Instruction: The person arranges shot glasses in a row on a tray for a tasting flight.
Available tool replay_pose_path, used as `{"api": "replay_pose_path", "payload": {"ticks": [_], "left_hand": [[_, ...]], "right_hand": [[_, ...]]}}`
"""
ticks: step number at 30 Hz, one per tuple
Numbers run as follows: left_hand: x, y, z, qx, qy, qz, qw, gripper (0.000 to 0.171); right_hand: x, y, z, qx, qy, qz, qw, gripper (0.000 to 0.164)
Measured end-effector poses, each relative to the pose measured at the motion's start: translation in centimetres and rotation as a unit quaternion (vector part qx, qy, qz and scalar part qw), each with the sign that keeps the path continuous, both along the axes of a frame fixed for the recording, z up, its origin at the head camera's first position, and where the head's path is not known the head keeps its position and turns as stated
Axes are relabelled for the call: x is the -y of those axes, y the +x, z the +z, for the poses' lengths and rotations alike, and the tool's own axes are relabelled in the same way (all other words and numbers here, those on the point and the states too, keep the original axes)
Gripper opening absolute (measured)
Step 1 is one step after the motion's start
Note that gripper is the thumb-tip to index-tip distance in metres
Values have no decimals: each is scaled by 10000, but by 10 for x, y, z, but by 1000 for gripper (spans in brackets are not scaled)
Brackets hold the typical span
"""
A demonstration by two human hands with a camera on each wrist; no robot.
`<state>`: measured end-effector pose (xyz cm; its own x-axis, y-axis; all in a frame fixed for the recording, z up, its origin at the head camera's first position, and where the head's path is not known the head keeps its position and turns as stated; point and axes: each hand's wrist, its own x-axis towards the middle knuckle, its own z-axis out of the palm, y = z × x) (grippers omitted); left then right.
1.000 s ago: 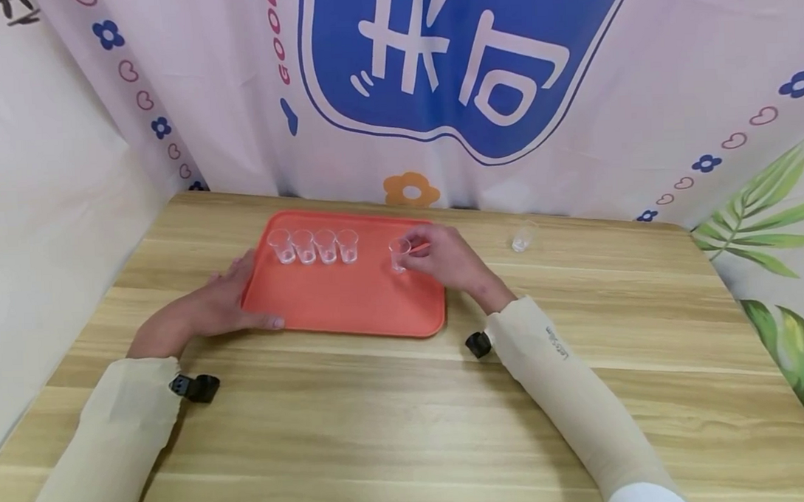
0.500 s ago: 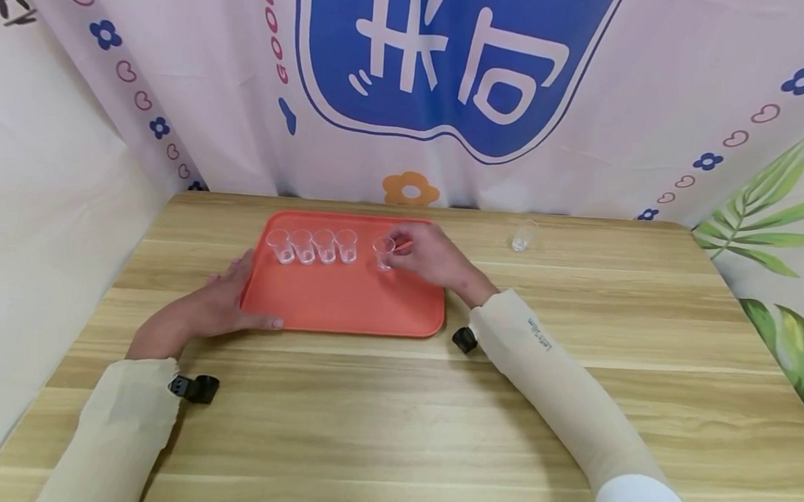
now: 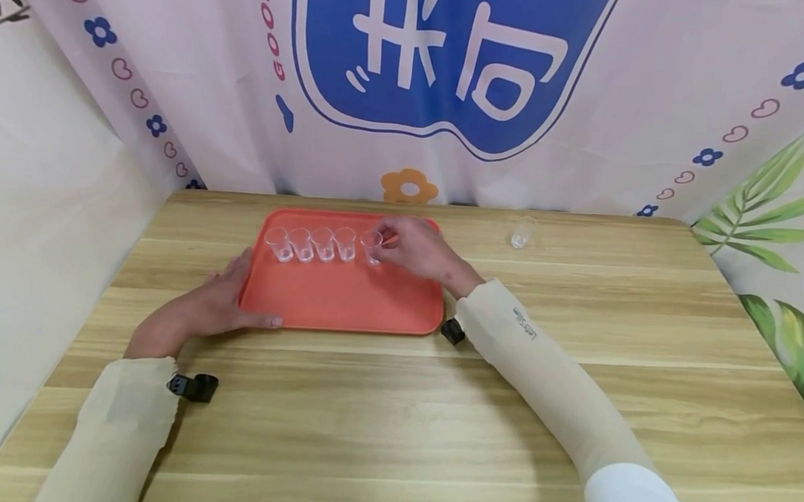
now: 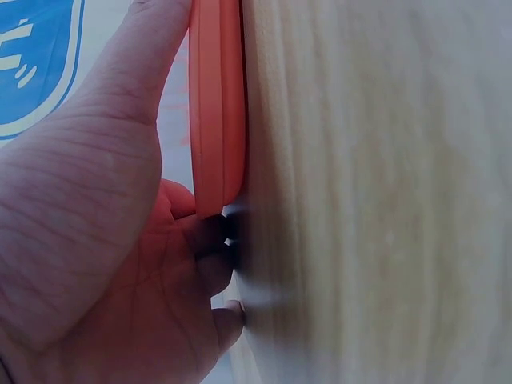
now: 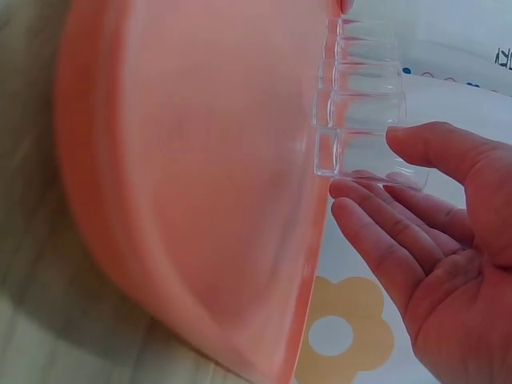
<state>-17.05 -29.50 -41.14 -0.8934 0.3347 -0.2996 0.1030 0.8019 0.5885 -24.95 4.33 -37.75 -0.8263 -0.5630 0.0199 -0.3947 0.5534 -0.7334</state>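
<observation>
A red-orange tray lies on the table with several small clear plastic cups upright in a row along its far left part. My right hand pinches another clear cup between thumb and fingers, just right of that row. In the right wrist view this cup stands upright, very close to its neighbour. Around the tray's near left corner, my left hand rests spread, thumb along the front edge and fingers by the left side. The left wrist view shows the tray rim between thumb and fingers.
One more clear cup stands on the wooden table, right of the tray near the back. A printed cloth hangs behind the table's far edge. A pale wall borders the left side.
My right hand has moved left with the pinched cup, closing the gap to the row on the tray. The left hand and the tray have stayed in place.
</observation>
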Motion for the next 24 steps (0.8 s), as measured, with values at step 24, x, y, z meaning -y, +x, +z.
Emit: {"api": "replay_pose_path", "payload": {"ticks": [24], "left_hand": [[-1, 0, 2, 10, 39, -31, 10000, 135]], "right_hand": [[8, -7, -5, 93, 130, -45, 9999, 18]]}}
